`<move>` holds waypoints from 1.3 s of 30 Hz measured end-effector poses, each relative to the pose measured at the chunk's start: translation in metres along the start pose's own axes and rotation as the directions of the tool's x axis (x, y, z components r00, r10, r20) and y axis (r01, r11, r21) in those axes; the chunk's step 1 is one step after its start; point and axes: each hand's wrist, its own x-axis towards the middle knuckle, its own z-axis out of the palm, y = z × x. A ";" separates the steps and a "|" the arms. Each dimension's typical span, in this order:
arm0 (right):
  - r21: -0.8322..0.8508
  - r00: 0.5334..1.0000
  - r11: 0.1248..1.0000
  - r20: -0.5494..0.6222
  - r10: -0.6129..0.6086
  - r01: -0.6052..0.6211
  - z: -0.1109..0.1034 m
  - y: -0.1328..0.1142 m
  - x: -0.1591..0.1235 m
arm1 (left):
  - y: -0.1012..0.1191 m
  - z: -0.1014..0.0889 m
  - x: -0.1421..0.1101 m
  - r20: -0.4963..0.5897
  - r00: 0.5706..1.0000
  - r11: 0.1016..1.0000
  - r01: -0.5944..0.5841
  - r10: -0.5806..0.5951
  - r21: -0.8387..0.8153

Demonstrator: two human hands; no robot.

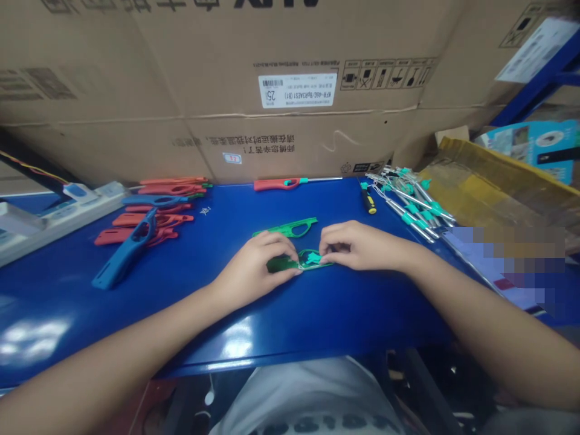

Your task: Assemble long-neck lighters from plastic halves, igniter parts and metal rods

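my left hand (256,270) and right hand (353,246) pinch a green plastic lighter shell (299,261) on the blue table (217,314), fingers clamped on it. a second green shell (286,228) lies just beyond. one red lighter (278,184) looks assembled; metal lighter wands (408,202) lie piled right, red shells (145,220) left, cardboard cartons (226,78) behind.

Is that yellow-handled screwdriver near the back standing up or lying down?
Lying down: the screwdriver rests along the top of the blue workbench, with its black-and-yellow handle nearest the person and nothing propping it upright.

Blue lighter shell (127,251) near left hand (256,269)
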 end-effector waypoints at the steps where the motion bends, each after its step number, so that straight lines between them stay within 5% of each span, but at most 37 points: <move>1: -0.007 1.000 1.000 0.004 -0.003 0.003 0.001 0.000 0.000 | 0.000 0.000 -0.001 0.002 1.000 1.000 0.013 -0.013 0.002; 27: -0.324 0.996 0.942 0.045 -0.079 0.090 0.014 -0.014 0.001 | -0.001 0.006 0.000 0.046 0.976 0.976 0.215 -0.214 -0.033; 39: -0.320 0.995 0.944 0.082 -0.062 0.085 0.012 -0.016 0.000 | 0.003 0.006 0.000 0.043 0.970 0.970 0.239 -0.237 -0.051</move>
